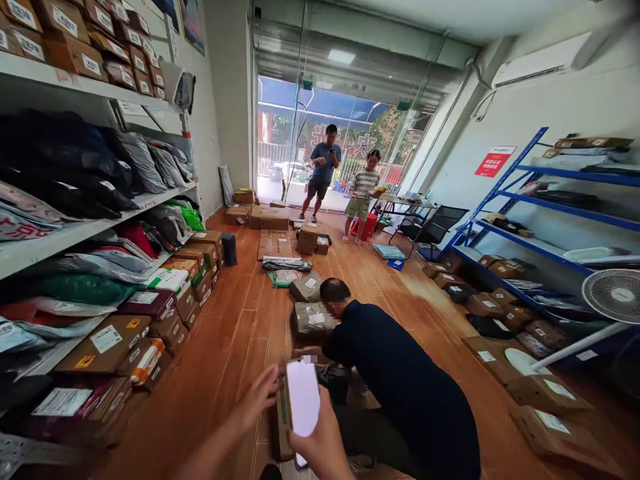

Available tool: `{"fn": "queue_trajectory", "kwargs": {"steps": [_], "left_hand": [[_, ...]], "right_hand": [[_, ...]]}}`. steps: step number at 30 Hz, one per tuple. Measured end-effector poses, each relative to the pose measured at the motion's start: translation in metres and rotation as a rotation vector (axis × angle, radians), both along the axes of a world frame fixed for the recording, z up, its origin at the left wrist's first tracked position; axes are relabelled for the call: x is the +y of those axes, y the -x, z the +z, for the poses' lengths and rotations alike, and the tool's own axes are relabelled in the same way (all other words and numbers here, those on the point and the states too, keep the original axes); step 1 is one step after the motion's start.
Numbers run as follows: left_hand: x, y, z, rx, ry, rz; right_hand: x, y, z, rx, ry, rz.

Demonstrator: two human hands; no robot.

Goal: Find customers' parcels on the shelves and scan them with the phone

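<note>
Near the bottom edge of the view, both hands hold a small cardboard parcel (293, 417) upright above the wooden floor (240, 320). The left hand (260, 397) presses its fingers against the parcel's left side, and the right hand (320, 443) grips it from below and the right, thumb across the front. The parcel's white label (303, 403) is washed out to a blank glare, so nothing on it can be read, and the parcel's lower end is hidden behind the right hand. Just beyond, a crouching person in a dark shirt (400, 380) bends over wrapped parcels (311, 317) on the floor; that person's hands are mostly hidden behind the held parcel. The left shelf (75, 230) is crowded with bags and boxes, cut off by the frame. Two people (343, 180) stand at the far doorway, too small for detail.
</note>
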State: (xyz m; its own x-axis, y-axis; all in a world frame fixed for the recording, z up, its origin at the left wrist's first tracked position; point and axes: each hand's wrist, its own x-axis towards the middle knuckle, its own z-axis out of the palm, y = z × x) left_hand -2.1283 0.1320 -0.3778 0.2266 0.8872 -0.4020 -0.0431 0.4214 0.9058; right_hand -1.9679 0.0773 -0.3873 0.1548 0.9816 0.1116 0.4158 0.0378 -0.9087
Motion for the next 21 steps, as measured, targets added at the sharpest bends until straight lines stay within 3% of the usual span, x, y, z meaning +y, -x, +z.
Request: {"fn": "queue_trajectory", "kwargs": {"steps": [3,6,9,16,21], "left_hand": [[0.024,-0.03,0.023,-0.235,0.037,0.092],[0.042,-0.043,0.039,-0.244,-0.038,0.185],[0.054,-0.041,0.042,-0.209,-0.065,0.222],[0.1,-0.014,0.044,-0.296,-0.055,0.016],[0.135,0.002,0.054,-0.477,0.032,-0.045]], "right_hand": [[0.019,0.01,0.012,0.002,0.001,0.028],[0.043,0.011,0.027,-0.042,0.031,0.009],[0.055,0.012,0.036,-0.067,0.085,0.014],[0.089,0.034,0.054,-0.099,0.117,-0.023],[0.134,0.063,0.055,-0.018,0.074,-0.17]]}}
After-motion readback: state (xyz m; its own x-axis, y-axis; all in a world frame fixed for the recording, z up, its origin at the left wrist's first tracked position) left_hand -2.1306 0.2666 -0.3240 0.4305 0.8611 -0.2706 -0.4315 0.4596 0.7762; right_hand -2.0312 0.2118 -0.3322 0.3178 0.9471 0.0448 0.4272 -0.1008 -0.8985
